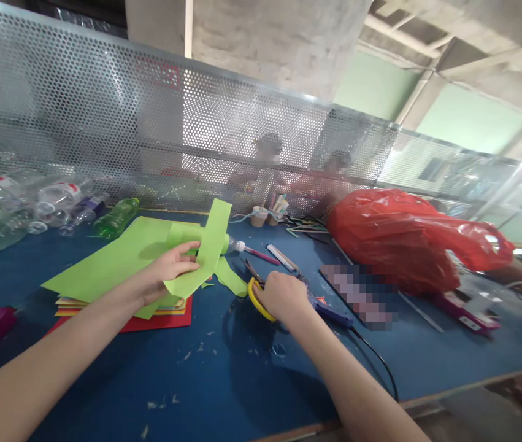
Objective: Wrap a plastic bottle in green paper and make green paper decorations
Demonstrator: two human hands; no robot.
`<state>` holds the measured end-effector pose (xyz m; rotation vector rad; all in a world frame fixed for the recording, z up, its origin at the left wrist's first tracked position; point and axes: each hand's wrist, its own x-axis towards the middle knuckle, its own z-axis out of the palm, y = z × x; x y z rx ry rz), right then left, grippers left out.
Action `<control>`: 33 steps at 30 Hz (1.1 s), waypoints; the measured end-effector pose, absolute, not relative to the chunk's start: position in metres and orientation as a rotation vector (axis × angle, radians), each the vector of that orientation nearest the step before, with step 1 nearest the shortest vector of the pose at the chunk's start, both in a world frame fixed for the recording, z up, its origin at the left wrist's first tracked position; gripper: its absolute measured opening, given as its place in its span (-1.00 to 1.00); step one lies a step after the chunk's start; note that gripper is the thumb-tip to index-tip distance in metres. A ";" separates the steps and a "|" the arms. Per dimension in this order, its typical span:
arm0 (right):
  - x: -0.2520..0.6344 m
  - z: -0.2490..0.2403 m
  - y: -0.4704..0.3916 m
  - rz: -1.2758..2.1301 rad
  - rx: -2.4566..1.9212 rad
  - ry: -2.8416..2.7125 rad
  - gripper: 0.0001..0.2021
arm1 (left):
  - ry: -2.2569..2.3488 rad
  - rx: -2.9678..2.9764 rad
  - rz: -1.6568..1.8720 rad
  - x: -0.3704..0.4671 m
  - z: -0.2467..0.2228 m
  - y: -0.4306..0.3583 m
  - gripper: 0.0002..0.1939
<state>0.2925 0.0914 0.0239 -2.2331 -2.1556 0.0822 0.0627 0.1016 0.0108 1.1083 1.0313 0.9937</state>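
Observation:
My left hand (168,270) holds a strip of light green paper (213,236) between thumb and fingers, above a stack of coloured sheets topped by green paper (118,255). Behind the strip lies a bottle (234,245) wrapped in green paper, its white cap pointing right. My right hand (283,294) is closed on the yellow handles of the scissors (261,302), whose dark blades point up and left, slightly apart. A green paper offcut (230,277) lies between the strip and the scissors. Beside my right hand is a blue tool (333,314) with a black cord.
Clear bottles (58,199) and a green bottle (118,218) lie at the back left. A red plastic bag (394,236) stands at the right, near a purple box (467,313). Pens in cups (259,216) stand before the perforated metal screen (150,123). People are behind it.

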 end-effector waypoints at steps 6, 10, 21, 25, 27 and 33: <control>0.284 0.020 0.090 -0.018 -2.334 -2.157 -0.50 | 1.055 1.091 0.966 0.062 0.012 0.102 -0.35; 0.285 0.015 0.093 -0.016 -2.389 -2.146 -0.56 | 1.020 1.111 0.985 0.060 0.005 0.105 -0.35; 0.307 0.020 0.088 -0.027 -1.907 -2.197 -0.67 | 0.935 1.038 1.025 0.063 -0.002 0.107 -0.36; 0.295 0.009 0.086 0.277 -1.126 -2.265 -0.48 | 0.849 1.002 1.040 0.076 -0.004 0.099 -0.33; 0.288 0.003 0.084 0.345 -0.899 -2.273 -0.53 | 0.819 1.016 1.024 0.083 -0.004 0.093 -0.37; 0.278 -0.007 0.082 0.592 -0.768 -2.108 -0.96 | 0.877 1.028 0.983 0.089 -0.002 0.083 -0.42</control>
